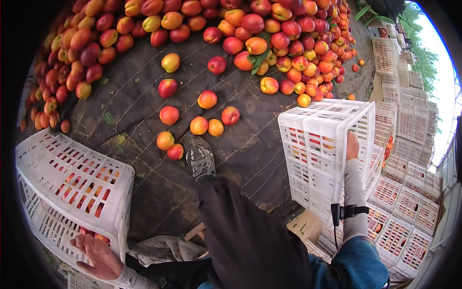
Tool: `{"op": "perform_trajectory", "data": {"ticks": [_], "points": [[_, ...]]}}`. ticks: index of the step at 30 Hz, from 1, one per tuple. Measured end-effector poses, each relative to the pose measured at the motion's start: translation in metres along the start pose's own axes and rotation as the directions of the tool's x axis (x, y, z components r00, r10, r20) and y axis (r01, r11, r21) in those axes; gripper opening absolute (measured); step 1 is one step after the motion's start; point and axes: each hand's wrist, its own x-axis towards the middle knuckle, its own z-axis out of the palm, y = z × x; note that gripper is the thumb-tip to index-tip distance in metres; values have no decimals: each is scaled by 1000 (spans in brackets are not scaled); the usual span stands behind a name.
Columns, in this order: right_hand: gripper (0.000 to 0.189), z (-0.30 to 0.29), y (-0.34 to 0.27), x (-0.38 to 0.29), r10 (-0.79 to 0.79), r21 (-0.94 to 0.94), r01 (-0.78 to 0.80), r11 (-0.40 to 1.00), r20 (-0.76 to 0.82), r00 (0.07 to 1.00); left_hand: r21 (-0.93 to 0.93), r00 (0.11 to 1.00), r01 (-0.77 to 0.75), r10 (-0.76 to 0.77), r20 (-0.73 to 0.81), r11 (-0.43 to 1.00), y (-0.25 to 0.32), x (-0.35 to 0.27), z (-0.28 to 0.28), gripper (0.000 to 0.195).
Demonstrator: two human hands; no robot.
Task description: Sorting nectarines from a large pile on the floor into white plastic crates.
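At the right, a white slatted plastic crate (321,155) stands tilted up, and my right hand (352,145) is at its open side, the fingers partly hidden by the rim; whether they grip it I cannot tell. Red and yellow fruit shows through its slats. At the lower left, my left hand (98,257) has its fingers spread beside another white plastic crate (77,177), with fruit visible through the openings. A loose group of nectarines (198,125) lies on the dark ground sheet (249,119) around my shoe (199,157).
A large heap of nectarines (252,23) spans the far side. Stacked white crates (393,191), many holding fruit, line the right. A grey cloth (166,249) lies beside wooden slats at my leg. Green leaves (261,56) lie among the fruit.
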Motion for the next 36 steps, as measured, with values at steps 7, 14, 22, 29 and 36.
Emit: {"op": "perform_trajectory", "data": {"ticks": [7,14,22,29,36], "points": [[36,-57,-251,30,-385,336,595,730,-517,765,150,908,259,-293,299,954,-50,-2,41,49],[62,90,-269,151,-259,234,312,921,-231,938,499,890,408,-455,-29,765,-144,6,34,58],[60,67,-276,112,-518,710,-635,-305,436,736,701,814,449,-578,-65,553,-222,27,36,54],[62,63,-282,105,-277,770,76,633,134,951,194,554,824,-830,-74,533,-304,44,43,50],[60,102,-225,190,247,65,-244,968,-52,968,-162,538,821,-836,-106,548,-292,39,15,36]]}}
